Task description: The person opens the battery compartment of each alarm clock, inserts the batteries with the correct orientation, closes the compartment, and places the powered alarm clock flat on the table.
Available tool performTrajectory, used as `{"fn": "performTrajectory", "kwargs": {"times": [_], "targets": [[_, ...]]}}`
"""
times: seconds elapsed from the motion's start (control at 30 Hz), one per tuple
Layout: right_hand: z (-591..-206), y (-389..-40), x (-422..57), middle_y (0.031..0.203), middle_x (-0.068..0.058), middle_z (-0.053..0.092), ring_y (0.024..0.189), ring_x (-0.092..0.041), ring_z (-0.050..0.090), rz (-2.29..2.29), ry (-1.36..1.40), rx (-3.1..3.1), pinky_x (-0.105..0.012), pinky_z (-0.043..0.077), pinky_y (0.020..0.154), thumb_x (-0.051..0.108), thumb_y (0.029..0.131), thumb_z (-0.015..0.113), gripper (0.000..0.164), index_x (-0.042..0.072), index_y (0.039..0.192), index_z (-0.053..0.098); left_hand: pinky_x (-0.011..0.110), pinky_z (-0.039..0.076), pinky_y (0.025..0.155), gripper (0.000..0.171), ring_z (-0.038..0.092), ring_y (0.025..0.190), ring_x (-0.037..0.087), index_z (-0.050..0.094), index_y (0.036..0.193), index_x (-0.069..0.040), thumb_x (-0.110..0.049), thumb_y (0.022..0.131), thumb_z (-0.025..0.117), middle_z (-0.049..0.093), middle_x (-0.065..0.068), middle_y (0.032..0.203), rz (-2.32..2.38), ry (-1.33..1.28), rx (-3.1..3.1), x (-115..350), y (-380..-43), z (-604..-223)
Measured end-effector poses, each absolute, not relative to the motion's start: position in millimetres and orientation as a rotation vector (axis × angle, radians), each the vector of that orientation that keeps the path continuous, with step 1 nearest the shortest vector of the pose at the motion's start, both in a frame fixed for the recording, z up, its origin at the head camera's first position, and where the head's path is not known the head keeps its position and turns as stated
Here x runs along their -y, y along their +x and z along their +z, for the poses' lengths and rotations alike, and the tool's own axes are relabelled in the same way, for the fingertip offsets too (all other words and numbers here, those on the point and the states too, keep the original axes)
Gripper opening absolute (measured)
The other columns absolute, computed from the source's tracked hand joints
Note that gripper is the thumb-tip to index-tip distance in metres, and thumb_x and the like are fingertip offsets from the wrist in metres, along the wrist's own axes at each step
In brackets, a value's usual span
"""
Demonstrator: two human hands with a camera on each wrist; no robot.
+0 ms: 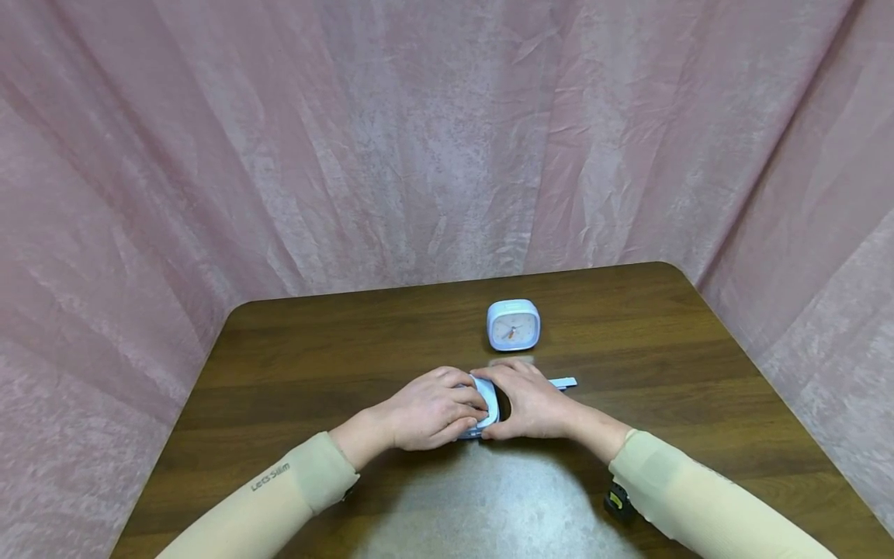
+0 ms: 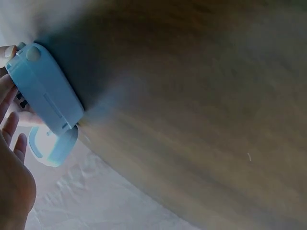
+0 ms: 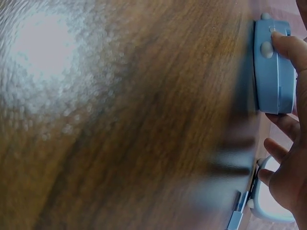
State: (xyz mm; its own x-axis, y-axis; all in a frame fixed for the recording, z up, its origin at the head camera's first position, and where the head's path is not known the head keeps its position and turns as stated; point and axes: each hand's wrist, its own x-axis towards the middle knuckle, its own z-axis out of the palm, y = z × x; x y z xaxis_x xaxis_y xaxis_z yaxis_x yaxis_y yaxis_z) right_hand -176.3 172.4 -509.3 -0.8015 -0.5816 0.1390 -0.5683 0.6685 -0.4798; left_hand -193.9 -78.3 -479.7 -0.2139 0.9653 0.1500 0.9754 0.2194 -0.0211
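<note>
A pale blue alarm clock (image 1: 491,404) lies flat on the table between both hands. Its two round white feet (image 3: 266,49) face me, and dark parts show on its upper side in the left wrist view. My left hand (image 1: 436,409) has bent fingers over the top of this clock, gripping its left part. From the right, my right hand (image 1: 532,400) holds the clock, thumb at the edge with the feet and fingers at the far side. What lies under the left fingers is hidden.
Behind the hands stands a second pale blue alarm clock (image 1: 513,326), upright with its white dial towards me. A light blue flat strip (image 1: 563,383) lies right of the right hand. The brown wooden table (image 1: 335,334) ends at pink curtains (image 1: 419,155).
</note>
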Motion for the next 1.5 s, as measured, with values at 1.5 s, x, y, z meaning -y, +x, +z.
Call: {"fn": "performTrajectory", "kwargs": {"times": [1.5], "targets": [[-513, -177, -172, 0.140, 0.006, 0.056, 0.134, -0.022, 0.043, -0.794, -0.976, -2.848, -0.052, 0.034, 0.109, 0.058, 0.071, 0.086, 0.093, 0.020, 0.149, 0.051, 0.043, 0.032, 0.114, 0.069, 0.040, 0.137, 0.016, 0.056, 0.148, -0.022, -0.066, 0.095, 0.057, 0.051, -0.012, 0.148, -0.391, -1.482, 2.650, 112, -205, -474]]}}
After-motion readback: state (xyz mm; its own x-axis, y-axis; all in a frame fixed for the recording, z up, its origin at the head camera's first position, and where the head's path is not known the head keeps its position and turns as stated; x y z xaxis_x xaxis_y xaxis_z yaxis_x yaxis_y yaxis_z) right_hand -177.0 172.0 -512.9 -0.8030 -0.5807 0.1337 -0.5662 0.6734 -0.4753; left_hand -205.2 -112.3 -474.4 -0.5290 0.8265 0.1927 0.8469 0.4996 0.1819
